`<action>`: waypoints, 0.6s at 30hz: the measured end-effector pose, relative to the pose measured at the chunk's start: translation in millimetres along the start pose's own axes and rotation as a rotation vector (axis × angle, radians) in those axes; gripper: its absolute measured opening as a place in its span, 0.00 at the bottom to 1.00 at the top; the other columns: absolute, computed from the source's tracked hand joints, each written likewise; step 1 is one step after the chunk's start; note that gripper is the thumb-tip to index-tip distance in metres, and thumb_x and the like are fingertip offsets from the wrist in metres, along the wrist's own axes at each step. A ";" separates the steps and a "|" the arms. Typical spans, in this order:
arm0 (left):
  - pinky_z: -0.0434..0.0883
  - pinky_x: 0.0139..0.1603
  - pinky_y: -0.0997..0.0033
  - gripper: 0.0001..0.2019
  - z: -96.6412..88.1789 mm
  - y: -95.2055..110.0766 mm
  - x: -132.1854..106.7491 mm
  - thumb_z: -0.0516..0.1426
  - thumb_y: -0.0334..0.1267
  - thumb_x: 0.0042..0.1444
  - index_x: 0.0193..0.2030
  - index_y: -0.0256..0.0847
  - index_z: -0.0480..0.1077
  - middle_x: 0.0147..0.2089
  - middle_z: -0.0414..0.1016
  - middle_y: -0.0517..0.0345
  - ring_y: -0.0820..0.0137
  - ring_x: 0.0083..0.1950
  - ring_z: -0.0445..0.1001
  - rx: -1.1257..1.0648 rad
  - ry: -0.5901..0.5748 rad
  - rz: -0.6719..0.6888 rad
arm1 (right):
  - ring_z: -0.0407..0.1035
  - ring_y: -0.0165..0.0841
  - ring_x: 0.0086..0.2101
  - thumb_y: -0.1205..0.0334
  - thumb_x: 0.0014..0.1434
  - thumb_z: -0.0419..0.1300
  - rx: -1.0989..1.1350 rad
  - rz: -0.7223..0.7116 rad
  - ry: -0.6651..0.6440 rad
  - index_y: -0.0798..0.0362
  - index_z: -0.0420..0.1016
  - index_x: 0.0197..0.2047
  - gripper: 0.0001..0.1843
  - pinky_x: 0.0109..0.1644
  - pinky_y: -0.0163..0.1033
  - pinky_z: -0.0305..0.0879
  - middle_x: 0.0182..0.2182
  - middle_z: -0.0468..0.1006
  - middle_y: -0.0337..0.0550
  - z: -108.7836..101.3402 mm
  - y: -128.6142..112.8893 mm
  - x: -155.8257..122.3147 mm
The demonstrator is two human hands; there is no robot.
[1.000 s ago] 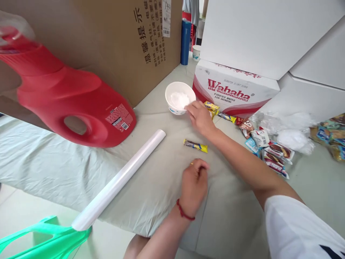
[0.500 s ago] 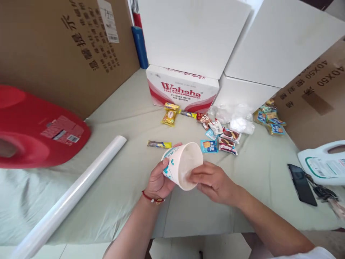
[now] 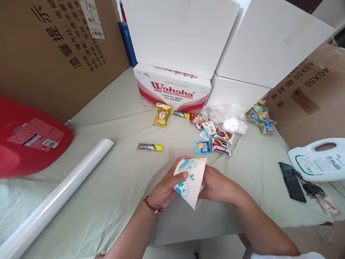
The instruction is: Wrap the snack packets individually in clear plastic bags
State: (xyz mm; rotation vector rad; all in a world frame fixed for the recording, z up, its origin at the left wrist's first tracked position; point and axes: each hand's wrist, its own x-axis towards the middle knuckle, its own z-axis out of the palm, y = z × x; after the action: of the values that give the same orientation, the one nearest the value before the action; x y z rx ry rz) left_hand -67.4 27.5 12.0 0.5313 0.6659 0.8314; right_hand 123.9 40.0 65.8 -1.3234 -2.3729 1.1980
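My left hand (image 3: 171, 183) is wrapped round a white paper cup (image 3: 192, 180) with a blue-green print, its thumb lying across the side. The cup is tipped sideways, its mouth turned to the right. At that mouth is my right hand (image 3: 217, 185), with the fingers bent together and mostly hidden behind the rim. A bit of something whitish and translucent shows by the fingers; I cannot make out what it is. Beyond the cup lie a blue snack packet (image 3: 202, 147), a dark-red snack packet (image 3: 221, 145) and a yellow-and-grey snack bar (image 3: 150, 146).
A Wahaha carton (image 3: 172, 88) stands at the back below white boxes (image 3: 178, 32). Crumpled clear plastic bags (image 3: 223, 113) lie beside the snacks. A long white roll (image 3: 61, 190) and a red jug (image 3: 35, 140) are left; a phone (image 3: 292, 181) and a white bottle (image 3: 318, 160) are right.
The cup has turned so its mouth faces right and its inside is hidden. Both hands have moved slightly lower in view. My right fingers, visible inside the cup before, are now behind its rim.
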 end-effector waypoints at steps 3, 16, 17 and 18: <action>0.71 0.35 0.76 0.33 2.3 -0.2 0.9 0.69 0.47 0.53 0.64 0.47 0.64 0.49 0.77 0.56 0.72 0.37 0.76 0.042 0.027 -0.003 | 0.75 0.46 0.52 0.68 0.47 0.73 0.197 -0.074 0.077 0.44 0.76 0.58 0.34 0.54 0.49 0.73 0.52 0.80 0.45 7.0 12.0 4.3; 0.80 0.48 0.62 0.13 -0.5 18.5 5.9 0.63 0.43 0.57 0.47 0.43 0.77 0.43 0.85 0.59 0.62 0.43 0.82 -0.564 0.438 0.116 | 0.77 0.41 0.48 0.55 0.52 0.72 0.305 -0.026 1.183 0.45 0.76 0.54 0.26 0.55 0.51 0.74 0.47 0.81 0.43 -53.0 52.9 -9.0; 0.80 0.49 0.60 0.13 -2.0 20.2 4.2 0.61 0.45 0.59 0.48 0.44 0.78 0.44 0.85 0.59 0.61 0.44 0.83 -0.591 0.409 0.114 | 0.76 0.42 0.49 0.52 0.53 0.72 0.304 -0.029 1.301 0.48 0.74 0.55 0.28 0.52 0.51 0.76 0.49 0.79 0.46 -76.2 61.8 -1.8; 0.80 0.51 0.58 0.14 -3.6 20.8 2.8 0.60 0.47 0.60 0.49 0.45 0.78 0.44 0.85 0.59 0.60 0.46 0.83 -0.604 0.364 0.113 | 0.76 0.43 0.49 0.48 0.54 0.70 0.301 -0.052 1.396 0.49 0.71 0.57 0.31 0.46 0.49 0.79 0.51 0.78 0.47 -100.4 71.1 8.6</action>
State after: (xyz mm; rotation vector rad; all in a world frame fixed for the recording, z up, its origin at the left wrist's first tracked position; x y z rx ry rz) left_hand -78.8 42.1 22.4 -0.1364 0.6754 1.1920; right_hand 213.7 123.4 79.5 -1.2784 -1.1415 0.2897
